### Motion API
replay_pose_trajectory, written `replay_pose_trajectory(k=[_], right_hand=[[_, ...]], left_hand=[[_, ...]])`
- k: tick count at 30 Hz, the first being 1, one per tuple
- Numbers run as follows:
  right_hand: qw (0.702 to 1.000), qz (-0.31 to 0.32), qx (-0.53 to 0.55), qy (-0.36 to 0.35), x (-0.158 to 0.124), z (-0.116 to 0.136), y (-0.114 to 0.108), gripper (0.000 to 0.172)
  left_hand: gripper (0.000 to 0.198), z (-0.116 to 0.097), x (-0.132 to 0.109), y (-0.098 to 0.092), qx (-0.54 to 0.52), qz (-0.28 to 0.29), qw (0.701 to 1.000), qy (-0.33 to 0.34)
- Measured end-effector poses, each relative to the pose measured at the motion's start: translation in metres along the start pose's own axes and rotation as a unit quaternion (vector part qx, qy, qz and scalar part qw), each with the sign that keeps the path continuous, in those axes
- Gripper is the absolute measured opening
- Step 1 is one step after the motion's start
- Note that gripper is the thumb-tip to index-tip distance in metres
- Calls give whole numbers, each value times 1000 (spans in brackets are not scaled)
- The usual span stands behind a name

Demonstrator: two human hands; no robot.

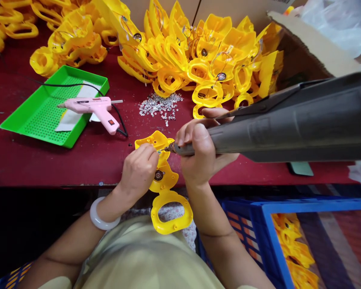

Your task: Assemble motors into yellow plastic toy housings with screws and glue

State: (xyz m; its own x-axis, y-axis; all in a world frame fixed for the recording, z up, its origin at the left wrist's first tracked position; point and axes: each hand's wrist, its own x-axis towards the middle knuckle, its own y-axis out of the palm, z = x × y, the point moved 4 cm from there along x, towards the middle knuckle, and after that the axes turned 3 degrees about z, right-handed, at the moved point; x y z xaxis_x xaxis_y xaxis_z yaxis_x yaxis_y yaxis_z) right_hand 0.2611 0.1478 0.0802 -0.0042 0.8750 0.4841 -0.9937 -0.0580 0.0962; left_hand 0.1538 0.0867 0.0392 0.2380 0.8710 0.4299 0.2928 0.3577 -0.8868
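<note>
My left hand (140, 170) pinches the upper part of a yellow plastic shell (164, 180) with a loop handle, held at the table's front edge. A small round metal part sits in the shell's middle. My right hand (200, 150) is wrapped round a large grey power screwdriver (289, 120). Its tip touches the shell just beside my left fingertips. A white bangle is on my left wrist.
A pile of yellow shells (198, 56) covers the back of the red table (33, 160). A heap of small screws (161, 105) lies in the middle. A pink glue gun (93, 108) rests on a green tray (42, 108). A blue crate (258, 228) with shells stands lower right.
</note>
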Motion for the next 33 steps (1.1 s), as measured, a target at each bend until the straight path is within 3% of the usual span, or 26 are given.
replay_pose_trajectory(k=[3,18,27,33], right_hand=[[998,-46,23,-37,0,5,-1,24],[999,-30,9,-38,-2,-1,1,24],[999,-32,3,-2,-4,-7,0,27],[998,-2,-61,8,-4,-13,1,20]], left_hand=[[22,0,0,-1,-2,0,1000,3],[25,0,0,0,8,-2,1000,-2],[26,-1,0,0,9,9,1000,-5],[25,-1,1,0,17,4,1000,-5]])
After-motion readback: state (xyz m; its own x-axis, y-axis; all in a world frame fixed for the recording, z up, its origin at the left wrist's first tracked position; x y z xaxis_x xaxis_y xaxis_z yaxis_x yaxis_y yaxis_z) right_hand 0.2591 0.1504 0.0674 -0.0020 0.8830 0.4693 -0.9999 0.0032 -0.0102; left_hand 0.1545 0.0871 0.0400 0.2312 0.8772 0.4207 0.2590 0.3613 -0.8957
